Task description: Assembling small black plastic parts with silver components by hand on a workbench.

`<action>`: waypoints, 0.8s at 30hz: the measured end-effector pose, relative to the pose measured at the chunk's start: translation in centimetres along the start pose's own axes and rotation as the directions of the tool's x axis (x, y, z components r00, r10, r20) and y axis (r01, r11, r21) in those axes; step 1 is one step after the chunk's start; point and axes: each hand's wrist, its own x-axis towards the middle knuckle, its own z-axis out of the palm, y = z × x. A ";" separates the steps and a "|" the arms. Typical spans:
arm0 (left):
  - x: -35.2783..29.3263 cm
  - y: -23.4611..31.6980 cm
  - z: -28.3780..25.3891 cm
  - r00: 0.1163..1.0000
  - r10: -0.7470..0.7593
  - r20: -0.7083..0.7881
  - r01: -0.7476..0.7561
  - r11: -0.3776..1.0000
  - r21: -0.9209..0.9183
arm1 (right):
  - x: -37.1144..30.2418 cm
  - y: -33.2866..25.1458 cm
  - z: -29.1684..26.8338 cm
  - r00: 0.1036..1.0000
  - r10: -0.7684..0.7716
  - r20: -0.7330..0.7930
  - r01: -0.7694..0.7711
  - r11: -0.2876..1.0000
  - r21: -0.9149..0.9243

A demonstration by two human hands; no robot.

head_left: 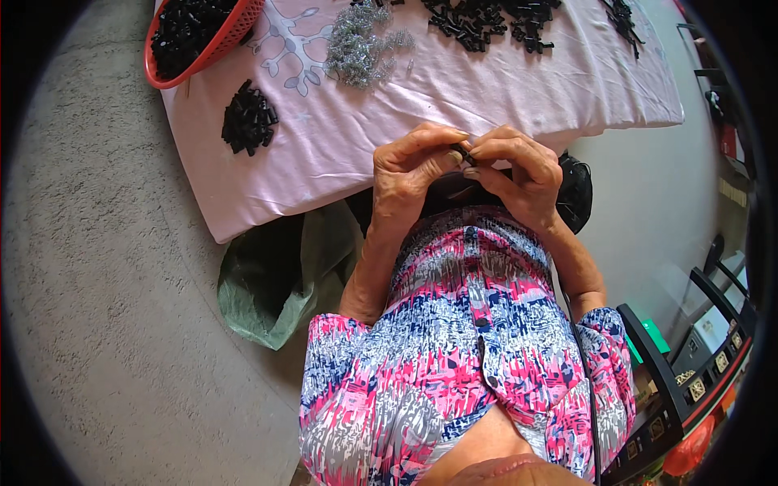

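Observation:
Just off the near edge of the pink-covered table [340,154], my two hands meet fingertip to fingertip. Between them is a small black tube-like piece [463,154], partly hidden by the fingers. My left hand [413,166] pinches one end of it with thumb and forefinger. The other end is in the fingertips of my right hand [519,168]. On the cloth beyond lies a heap of small clear, shiny pieces [365,49]. Several piles of black pieces are about: one pile [250,118] to the left, another pile [466,20] at the far middle.
A red plastic basket [212,55] full of black pieces stands at the table's far left corner. Below the near left edge hangs an open green bag [267,283]. A dark wooden chair [681,381] is at the right. Another small black pile [622,24] lies far right.

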 end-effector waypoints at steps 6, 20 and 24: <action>0.1 -0.4 -0.8 0.986 -0.134 0.103 0.153 0.968 -0.199 | 1.3 -1.6 0.0 0.996 -0.091 -0.001 0.088 0.974 -0.207; 0.2 -1.3 -1.5 0.940 -0.226 0.256 0.321 0.843 -0.433 | 2.1 -1.1 -0.2 0.973 -0.144 0.182 0.163 0.982 -0.092; 0.2 -1.6 -1.4 0.935 -0.231 0.270 0.338 0.815 -0.470 | 2.1 -0.9 -0.2 0.966 -0.182 0.182 0.201 0.975 -0.093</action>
